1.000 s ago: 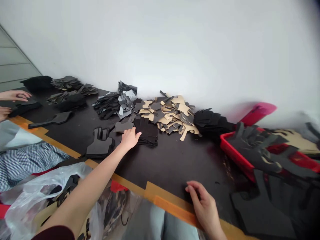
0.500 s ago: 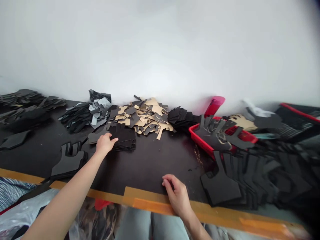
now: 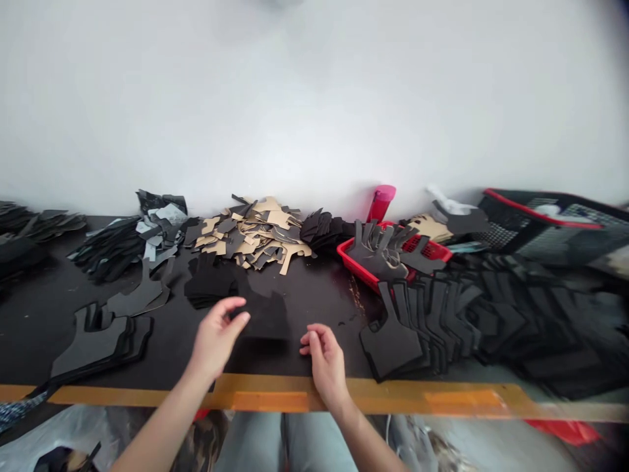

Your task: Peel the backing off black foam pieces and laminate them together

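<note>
One black piece (image 3: 269,316), newly singled out from the stack (image 3: 209,280) at eleven o'clock, now sits between both hands: left hand (image 3: 216,337) grasping its edge, right hand (image 3: 325,365) loosely curled, empty.

A flat piece (image 3: 269,318) is between the left hand (image 3: 216,337) and the right hand (image 3: 327,364), while on the worktop (image 3: 314,295) a stack (image 3: 210,285) lies behind the left hand, a heap (image 3: 265,233) behind that, a basket (image 3: 358,267) holding cutouts (image 3: 373,254) right of the heap, and fanned cutouts (image 3: 393,344) before the basket.
</note>
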`<move>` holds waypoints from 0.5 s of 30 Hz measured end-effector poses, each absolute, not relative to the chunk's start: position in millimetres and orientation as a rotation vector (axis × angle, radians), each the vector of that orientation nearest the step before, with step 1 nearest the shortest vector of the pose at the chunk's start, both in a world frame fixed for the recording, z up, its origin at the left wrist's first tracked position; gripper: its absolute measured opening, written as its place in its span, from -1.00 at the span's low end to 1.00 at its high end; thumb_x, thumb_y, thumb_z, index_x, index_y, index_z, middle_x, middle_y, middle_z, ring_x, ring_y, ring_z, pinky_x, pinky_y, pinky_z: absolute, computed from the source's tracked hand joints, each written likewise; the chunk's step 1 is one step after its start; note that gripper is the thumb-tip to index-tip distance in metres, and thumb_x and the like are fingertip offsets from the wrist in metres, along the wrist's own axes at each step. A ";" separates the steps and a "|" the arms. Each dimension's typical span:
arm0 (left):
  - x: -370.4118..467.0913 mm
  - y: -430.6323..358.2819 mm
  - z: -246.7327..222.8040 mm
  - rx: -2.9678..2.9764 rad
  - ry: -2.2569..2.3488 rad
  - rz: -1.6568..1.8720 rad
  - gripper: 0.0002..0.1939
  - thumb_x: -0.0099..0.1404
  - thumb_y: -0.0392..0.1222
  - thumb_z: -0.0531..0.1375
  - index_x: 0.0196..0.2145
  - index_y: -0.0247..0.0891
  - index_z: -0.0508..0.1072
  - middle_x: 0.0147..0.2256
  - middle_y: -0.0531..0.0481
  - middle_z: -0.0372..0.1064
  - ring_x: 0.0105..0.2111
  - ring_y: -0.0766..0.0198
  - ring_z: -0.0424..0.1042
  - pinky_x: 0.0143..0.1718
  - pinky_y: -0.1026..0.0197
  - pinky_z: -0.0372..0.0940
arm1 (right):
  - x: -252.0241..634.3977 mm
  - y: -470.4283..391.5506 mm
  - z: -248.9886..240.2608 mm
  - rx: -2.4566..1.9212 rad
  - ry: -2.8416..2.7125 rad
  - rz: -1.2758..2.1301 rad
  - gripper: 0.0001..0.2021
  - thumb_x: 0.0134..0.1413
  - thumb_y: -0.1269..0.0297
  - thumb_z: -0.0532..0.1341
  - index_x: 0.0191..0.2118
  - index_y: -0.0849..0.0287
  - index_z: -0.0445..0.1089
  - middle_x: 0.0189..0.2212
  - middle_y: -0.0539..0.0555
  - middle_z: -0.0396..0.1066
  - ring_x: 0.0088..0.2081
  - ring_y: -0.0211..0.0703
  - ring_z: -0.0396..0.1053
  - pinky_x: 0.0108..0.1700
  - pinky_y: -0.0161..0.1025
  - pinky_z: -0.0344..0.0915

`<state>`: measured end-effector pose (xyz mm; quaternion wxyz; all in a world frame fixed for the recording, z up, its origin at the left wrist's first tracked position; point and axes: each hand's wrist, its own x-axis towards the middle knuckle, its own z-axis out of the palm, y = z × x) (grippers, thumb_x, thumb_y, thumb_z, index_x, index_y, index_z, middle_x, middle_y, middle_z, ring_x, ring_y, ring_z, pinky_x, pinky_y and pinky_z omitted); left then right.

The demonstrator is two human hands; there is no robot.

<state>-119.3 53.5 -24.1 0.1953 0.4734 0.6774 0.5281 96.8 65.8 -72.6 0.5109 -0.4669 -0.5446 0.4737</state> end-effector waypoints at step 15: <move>-66.2 17.0 -68.5 2.360 2.071 0.971 -0.81 0.32 -0.16 0.07 -0.16 -0.22 0.39 -0.14 -0.17 0.32 -0.07 0.05 0.32 -0.08 0.01 0.31 | 205.6 127.6 12.4 -1.160 -1.803 -0.063 -0.86 0.14 0.35 0.13 -0.21 0.19 0.41 -0.18 0.18 0.35 -0.04 0.00 0.24 0.05 0.04 0.16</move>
